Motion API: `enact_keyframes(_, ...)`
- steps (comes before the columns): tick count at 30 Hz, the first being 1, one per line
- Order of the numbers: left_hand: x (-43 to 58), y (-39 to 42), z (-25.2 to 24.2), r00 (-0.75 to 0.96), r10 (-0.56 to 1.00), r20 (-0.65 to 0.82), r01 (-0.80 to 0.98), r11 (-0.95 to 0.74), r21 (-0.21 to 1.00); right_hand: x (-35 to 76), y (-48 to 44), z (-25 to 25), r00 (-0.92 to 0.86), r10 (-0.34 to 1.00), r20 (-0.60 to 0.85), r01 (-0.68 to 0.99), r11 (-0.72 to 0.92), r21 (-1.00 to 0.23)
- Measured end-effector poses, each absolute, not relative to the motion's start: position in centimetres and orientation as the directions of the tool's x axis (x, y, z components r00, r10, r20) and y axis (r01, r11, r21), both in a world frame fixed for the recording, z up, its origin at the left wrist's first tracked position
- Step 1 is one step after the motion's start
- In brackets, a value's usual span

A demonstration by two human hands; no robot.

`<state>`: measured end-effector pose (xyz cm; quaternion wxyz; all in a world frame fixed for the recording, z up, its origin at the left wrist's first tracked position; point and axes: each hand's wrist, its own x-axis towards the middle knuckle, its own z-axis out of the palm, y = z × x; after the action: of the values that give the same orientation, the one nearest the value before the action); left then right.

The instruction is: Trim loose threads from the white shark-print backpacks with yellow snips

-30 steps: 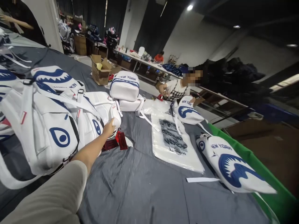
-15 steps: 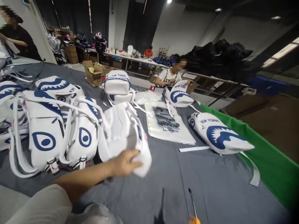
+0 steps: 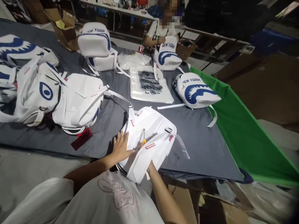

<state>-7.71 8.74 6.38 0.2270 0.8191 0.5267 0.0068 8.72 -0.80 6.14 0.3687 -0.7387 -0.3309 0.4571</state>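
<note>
A white backpack with small red labels lies strap side up at the table's near edge. My left hand rests on its left side, fingers spread, holding nothing. My right hand reaches under a wide strap at the near end; its fingers are hidden there. A thin tool with an orange handle shows over the backpack's middle; what holds it, if anything, cannot be made out. Left of my left hand lies another white backpack with a dark red tag.
More white and blue backpacks crowd the left. Clear plastic bags lie mid-table. Shark-mouth backpacks stand at the right beside a green sheet. A person across the table touches one. Cardboard boxes are below the near edge.
The view has tilted down and shifted. A white backpack now lies in front of me, under both hands. The reaching arm has drawn back from the bags, and my right hand has come into view.
</note>
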Motion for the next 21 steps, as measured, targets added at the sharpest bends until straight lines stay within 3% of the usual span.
enact_keyframes(3, -6.1, 7.4, 4.3, 0.384, 0.876, -0.291, 0.914, -0.317, 0.253, 12.1, -5.7, 5.5, 0.243, 0.797, -0.553, 0.094, -0.587, -0.804)
enact_keyframes(6, -8.8, 7.4, 4.6, 0.301, 0.924, -0.235, 0.945, -0.257, 0.200, 18.6, -12.7, 6.2, 0.224, 0.634, -0.740, -0.113, -0.738, -0.666)
enact_keyframes(8, -11.0, 7.3, 5.6, 0.211, 0.956, -0.203, 0.965, -0.170, 0.201, 22.9, -15.8, 7.6, 0.408, 0.565, -0.717, -0.224, -0.699, -0.678)
enact_keyframes(10, -12.0, 7.0, 6.4, 0.114, 0.971, -0.208, 0.963, -0.056, 0.265, 25.6, -16.1, 9.6, 0.552, 0.595, -0.584, -0.210, -0.579, -0.788)
enact_keyframes(13, -10.3, 6.1, 6.3, 0.076, 0.982, -0.170, 0.848, 0.026, 0.530, 26.2, -11.3, 13.0, 0.534, 0.764, -0.362, -0.020, -0.417, -0.909)
enact_keyframes(15, -8.1, 5.9, 5.5, 0.098, 0.989, -0.108, 0.656, 0.018, 0.754, 25.3, -6.1, 15.2, 0.475, 0.837, -0.271, 0.192, -0.400, -0.896)
enact_keyframes(18, -6.4, 6.6, 4.7, 0.122, 0.966, -0.229, 0.285, 0.187, 0.940, 24.0, 1.5, 17.9, 0.352, 0.873, -0.337, 0.542, -0.483, -0.688)
enact_keyframes(21, -9.0, 7.9, 4.7, 0.174, 0.878, -0.446, 0.043, 0.445, 0.894, 22.2, 5.8, 19.0, 0.369, 0.847, -0.383, 0.755, -0.514, -0.408)
